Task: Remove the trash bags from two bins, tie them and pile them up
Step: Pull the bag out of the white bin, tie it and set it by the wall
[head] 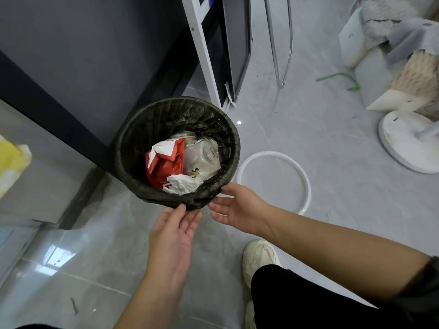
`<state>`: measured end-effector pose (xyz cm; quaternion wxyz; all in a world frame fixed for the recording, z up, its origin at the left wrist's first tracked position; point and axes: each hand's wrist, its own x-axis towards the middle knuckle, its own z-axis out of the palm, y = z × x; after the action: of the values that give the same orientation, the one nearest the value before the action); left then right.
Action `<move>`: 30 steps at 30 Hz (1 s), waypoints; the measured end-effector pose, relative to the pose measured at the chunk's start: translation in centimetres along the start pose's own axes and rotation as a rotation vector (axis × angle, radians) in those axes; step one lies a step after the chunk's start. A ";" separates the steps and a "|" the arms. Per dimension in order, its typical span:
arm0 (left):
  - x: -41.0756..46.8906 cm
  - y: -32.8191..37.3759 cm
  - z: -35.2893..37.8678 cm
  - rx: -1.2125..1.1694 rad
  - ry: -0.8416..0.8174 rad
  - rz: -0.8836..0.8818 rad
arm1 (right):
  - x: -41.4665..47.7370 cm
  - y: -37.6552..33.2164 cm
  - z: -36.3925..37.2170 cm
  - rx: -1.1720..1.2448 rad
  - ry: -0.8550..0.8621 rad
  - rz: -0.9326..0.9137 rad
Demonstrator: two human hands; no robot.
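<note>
The black plastic trash bag (166, 115) sits in the middle of the frame, lining a round bin (123, 138) with its hem folded down over the rim. Inside lie a crumpled red and white paper wrapper (164, 162), a clear plastic cup (204, 155) and a wad of white tissue (180, 184). Both hands are at the lower edge of the rim and grip nothing. The left hand (173, 231) has straight, spread fingers whose tips touch the folded hem; the right hand (240, 210) is also unclenched, palm up, its fingertips (213, 205) at the hem or just beside it. The step appears to be freeing the hem. It would go best by hooking the fingers under the fold, peeling it up and inward round the rim, then gathering the mouth before lifting, so that the light rubbish stays inside. The film looks thin, so short pulls seem safer than one tug. Room is tight toward the upper left, where a dark grey panel (83, 55) stands against the bin, and at the top, where a white metal frame (204, 51) stands close. Open grey floor lies to the lower left. To the right a thin white ring (273, 152) lies on the floor, with a white round fan base (408, 143) further off, and a pale shoe (259, 260) stands near the lower centre.
</note>
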<state>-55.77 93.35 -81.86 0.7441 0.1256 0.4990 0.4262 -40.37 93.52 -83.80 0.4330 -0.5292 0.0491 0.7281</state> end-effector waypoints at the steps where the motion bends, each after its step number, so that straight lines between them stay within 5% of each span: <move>1: 0.0 0.2 0.0 0.025 -0.003 -0.009 | -0.1 0.0 0.2 -0.011 -0.011 0.001; 8: 0.4 1.6 0.0 0.130 -0.058 -0.118 | -0.1 -0.2 1.2 -0.205 0.030 -0.018; 17: 1.8 4.4 -0.7 -0.237 0.014 -0.187 | -1.0 -1.6 0.3 -0.186 0.185 0.031; 21: 2.4 5.2 -0.4 -0.105 0.072 -0.143 | -1.3 -2.0 -0.2 -0.102 0.264 -0.070; 30: 4.0 8.4 -0.3 0.495 0.053 0.258 | -1.9 -5.1 -0.1 -0.189 0.200 -0.332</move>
<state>-59.75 101.43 -79.38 0.6170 0.3546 0.5871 0.3858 -36.69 95.53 -80.28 0.4884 -0.6378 -0.0644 0.5920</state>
